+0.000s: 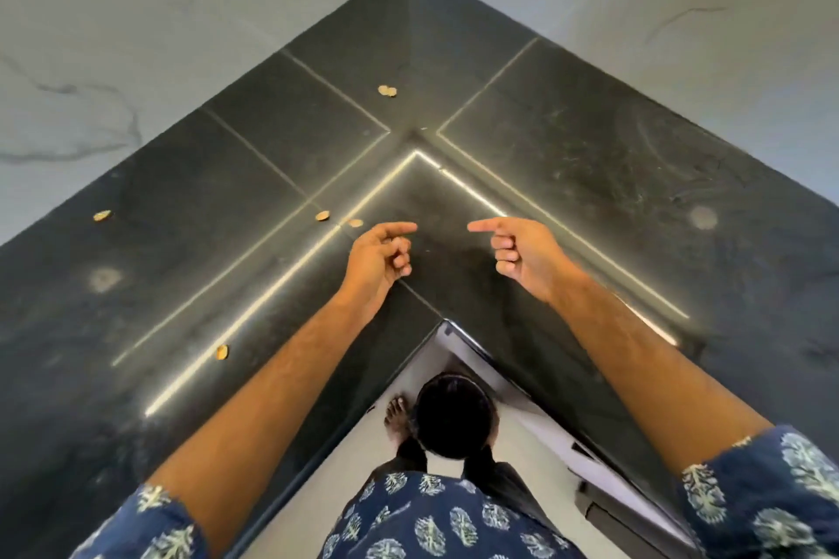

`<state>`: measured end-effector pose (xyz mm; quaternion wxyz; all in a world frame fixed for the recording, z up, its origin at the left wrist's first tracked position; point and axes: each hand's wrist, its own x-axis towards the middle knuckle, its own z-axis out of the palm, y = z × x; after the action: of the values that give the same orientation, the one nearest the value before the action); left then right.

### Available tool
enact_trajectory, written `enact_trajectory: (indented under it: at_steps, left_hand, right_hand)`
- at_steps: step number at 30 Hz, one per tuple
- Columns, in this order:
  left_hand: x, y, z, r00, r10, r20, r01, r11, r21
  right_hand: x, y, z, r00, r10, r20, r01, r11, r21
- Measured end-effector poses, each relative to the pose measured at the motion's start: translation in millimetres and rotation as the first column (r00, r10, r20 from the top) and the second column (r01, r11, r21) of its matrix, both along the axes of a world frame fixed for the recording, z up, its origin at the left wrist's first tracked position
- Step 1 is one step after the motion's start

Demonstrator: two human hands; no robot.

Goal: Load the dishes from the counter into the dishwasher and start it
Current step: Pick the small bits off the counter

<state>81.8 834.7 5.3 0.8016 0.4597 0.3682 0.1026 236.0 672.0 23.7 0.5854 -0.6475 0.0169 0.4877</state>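
Over the inner corner of a dark stone counter (567, 141), a person's two bare hands hover with index fingers extended toward each other, fingertips apart. The left hand (379, 261) has its other fingers curled into the palm, grasping nothing; the right hand (522, 256) is clenched the same way — also without anything in it. No dishes or dishwasher show in this view. Small tan scraps (387, 91) lie scattered on the counter — two near the back corner, others to the left. Pale marble-patterned walls (136, 36) meet behind. Patterned blue sleeves (772, 495) frame the forearms; a bare foot (397, 418) stands on the light floor below.
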Motion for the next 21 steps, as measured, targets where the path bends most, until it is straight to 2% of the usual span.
enact_trajectory:
  at_steps: [1, 2, 3, 5, 7, 9, 11, 13, 16, 19, 21]
  left_hand:
    - [-12, 9, 2, 0.998, 0.037, -0.041, -0.036, 0.999, 0.015]
    - [-24, 18, 5, 0.994, 0.074, -0.085, -0.07, 0.996, 0.055]
    - [-35, 25, 8, 0.987, 0.104, -0.126, -0.09, 0.99, 0.108]
    - [-53, 38, 13, 0.963, 0.16, -0.215, -0.101, 0.96, 0.263]
    - [-69, 47, 14, 0.919, 0.225, -0.323, -0.058, 0.889, 0.455]
    - [-79, 53, 13, 0.864, 0.291, -0.412, 0.02, 0.796, 0.605]
    - [-87, 55, 12, 0.838, 0.318, -0.443, 0.074, 0.738, 0.67]
    - [-88, 58, 12, 0.845, 0.301, -0.443, 0.119, 0.7, 0.704]
    - [-80, 63, 10, 0.846, 0.257, -0.466, 0.224, 0.623, 0.75]
    - [-63, 82, 2, 0.837, 0.198, -0.51, 0.338, 0.544, 0.767]
    - [-49, 93, 1, 0.834, 0.163, -0.527, 0.398, 0.483, 0.78]
  right_hand:
    - [-4, 19, 1, 0.985, 0.117, 0.131, -0.11, 0.992, -0.055]
    - [-9, 40, 0, 0.924, 0.25, 0.288, -0.223, 0.967, -0.124]
    - [-13, 60, -1, 0.816, 0.37, 0.444, -0.313, 0.929, -0.197]
    - [-21, 95, -6, 0.523, 0.541, 0.659, -0.436, 0.834, -0.338]
    - [-30, 122, -12, 0.288, 0.636, 0.716, -0.513, 0.734, -0.445]
    - [-36, 140, -13, 0.161, 0.671, 0.724, -0.517, 0.682, -0.517]
    - [-40, 150, -16, 0.076, 0.678, 0.731, -0.511, 0.657, -0.555]
    - [-42, 156, -17, 0.04, 0.671, 0.74, -0.49, 0.659, -0.571]
    - [-41, 155, -19, 0.059, 0.646, 0.761, -0.482, 0.686, -0.546]
    - [-42, 163, -20, 0.015, 0.669, 0.743, -0.495, 0.651, -0.576]
    - [-39, 167, -19, 0.026, 0.697, 0.717, -0.495, 0.632, -0.596]
